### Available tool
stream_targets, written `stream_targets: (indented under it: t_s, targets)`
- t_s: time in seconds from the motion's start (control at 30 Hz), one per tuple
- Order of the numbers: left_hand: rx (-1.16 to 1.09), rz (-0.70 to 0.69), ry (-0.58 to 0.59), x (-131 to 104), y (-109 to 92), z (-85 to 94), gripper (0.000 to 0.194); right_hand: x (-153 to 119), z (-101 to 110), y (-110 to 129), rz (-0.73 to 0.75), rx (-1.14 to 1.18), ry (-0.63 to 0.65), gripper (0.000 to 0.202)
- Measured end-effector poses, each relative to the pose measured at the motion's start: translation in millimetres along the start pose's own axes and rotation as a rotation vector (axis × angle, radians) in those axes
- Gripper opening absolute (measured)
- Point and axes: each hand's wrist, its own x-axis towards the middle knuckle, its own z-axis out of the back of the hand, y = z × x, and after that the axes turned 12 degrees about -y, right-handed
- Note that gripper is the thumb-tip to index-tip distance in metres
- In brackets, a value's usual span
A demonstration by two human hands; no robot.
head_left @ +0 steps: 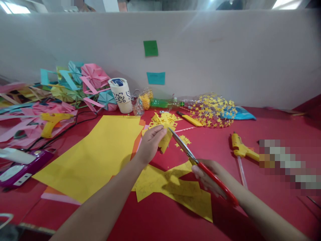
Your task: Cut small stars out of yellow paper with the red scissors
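Between its thumb and fingers, my left hand (151, 140) pinches a small strip of yellow paper (165, 142). My right hand (209, 175) is wrapped around the red handle of a pair of scissors (187, 150), whose blade tips reach the upper edge of that strip. Below the hands lie larger cut yellow paper pieces (160, 182) with faint pencil lines. Small yellow paper stars (184, 141) are scattered just beyond the scissors. Behind my left hand sits a pile of yellow paper scraps (173, 117).
Yellow sheets (100, 154) cover the left of the red table. A yellow glue gun (238, 145) lies at right, another glue gun (51, 122) at left near a purple power strip (27, 167). At the back are a white tumbler (121, 95), a yellow cutter (190, 118) and a star-covered plastic bottle (213, 108).
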Motion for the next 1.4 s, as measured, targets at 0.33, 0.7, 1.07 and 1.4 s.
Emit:
stream_targets:
  t_s: [0.33,0.7,1.07,1.4]
  targets:
    - [0.040,-0.013,-0.007,-7,2,-4.3,0.036,-1,-8,-11,-0.033,0.067,0.105,0.063]
    - [-0.052,0.051,0.022,-6,5,-5.8,0.035,-6,-13,-10,0.010,0.129,0.110,0.062]
    - [-0.070,0.088,0.020,-6,6,-6.0,0.033,-1,-15,-12,-0.044,0.100,0.057,0.046]
    - [-0.101,0.094,0.017,-6,7,-5.5,0.033,-9,-14,4,-0.078,0.070,0.029,0.043]
